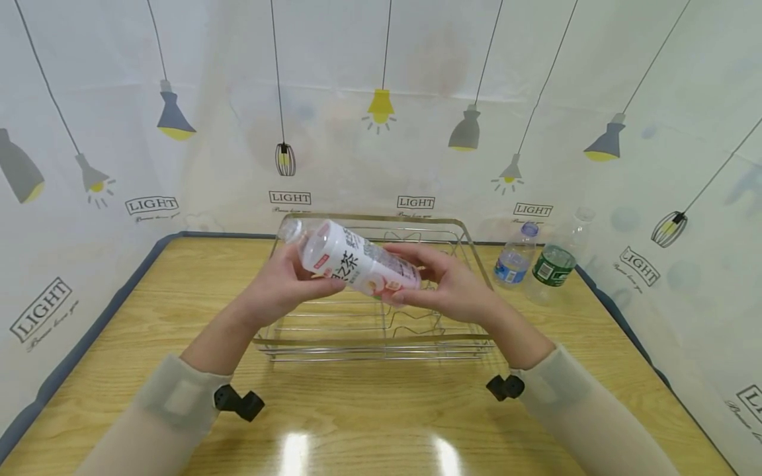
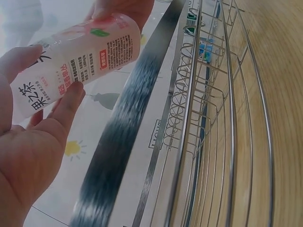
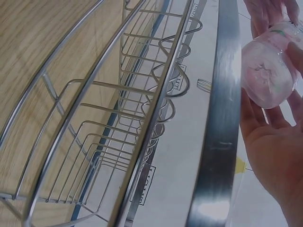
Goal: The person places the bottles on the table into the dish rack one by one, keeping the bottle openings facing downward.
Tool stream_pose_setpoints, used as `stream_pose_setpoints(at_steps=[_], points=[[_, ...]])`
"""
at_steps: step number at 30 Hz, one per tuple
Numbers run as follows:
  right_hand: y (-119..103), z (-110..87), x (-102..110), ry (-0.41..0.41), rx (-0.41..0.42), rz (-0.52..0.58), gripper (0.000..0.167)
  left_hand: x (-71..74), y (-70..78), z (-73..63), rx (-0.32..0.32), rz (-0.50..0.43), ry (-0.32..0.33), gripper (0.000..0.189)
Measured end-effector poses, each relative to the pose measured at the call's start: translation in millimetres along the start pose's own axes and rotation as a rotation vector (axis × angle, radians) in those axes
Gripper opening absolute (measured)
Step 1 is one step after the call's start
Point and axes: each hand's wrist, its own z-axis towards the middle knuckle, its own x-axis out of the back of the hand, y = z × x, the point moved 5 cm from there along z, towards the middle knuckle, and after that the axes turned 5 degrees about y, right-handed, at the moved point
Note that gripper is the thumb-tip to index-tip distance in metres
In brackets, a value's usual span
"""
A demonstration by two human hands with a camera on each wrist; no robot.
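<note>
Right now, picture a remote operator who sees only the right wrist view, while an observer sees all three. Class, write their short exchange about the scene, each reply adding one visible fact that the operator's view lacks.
Operator: I see the held bottle base-first, with the right hand on it. Where is its neck end?
Observer: In the head view, the neck end is by the left hand.
Operator: I also see the wire rack. Does anything stand to its right?
Observer: Yes, the head view shows two more bottles there, a blue-labelled bottle and a green-labelled bottle.
</note>
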Motion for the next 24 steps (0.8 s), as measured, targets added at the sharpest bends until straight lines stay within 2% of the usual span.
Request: stream_pose_setpoints(at_steps=[5,9,14,17,19,24], points=[[1.3,-1.3,3.6,0.021,0.020,-0.005,0.071,3.6,2.2,0.1,-0.032,-0.076,-0.015,0.071],[1.2,-2.2,8.3,0.038,0.052,-0.031,0.070,11.8,5.8,-2.0,-0.043,-0.149,0.014,0.074],[2.0,-4.4,12.5,0.052,0.078,-0.079,0.068,19.7,13.1,-4.7,-0.096,-0.138,0.033,0.079],[1.9,-4.9,13.4,0.052,0.089,-0.101,0.068,21.2,15.7,-5.6,-0.105,-0.082,0.032,0.076],[1.8,-4.9,13.6,0.052,0.092,-0.112,0.067,21.6,16.1,-6.0,-0.107,-0.002,0.029,0.070],[1.1,-5.1,13.8,0.051,0.095,-0.121,0.066,20.8,18.9,-7.2,-0.143,0.333,0.026,0.055]])
